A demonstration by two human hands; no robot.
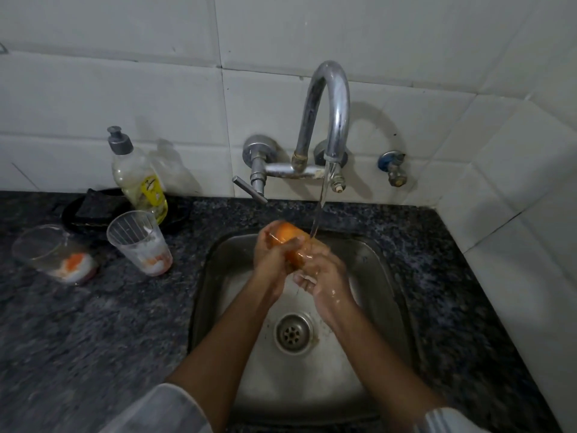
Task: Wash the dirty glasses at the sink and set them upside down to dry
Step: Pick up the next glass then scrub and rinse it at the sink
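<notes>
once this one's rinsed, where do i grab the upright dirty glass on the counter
Take the upright glass by its clear upper wall, below the rim, reaching in from the sink side. It tapers to a narrow base holding white and orange residue, and the tipped glass and soap bottle crowd its left and back.

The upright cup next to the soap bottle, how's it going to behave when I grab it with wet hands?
The upright cup looks like thin clear plastic, so probably light and likely to flex if squeezed. It is narrower at the base than at the rim, so a sideways nudge could tip it. The white and orange residue at the bottom may add a little weight low down; wet hands could slip on its walls.
</notes>
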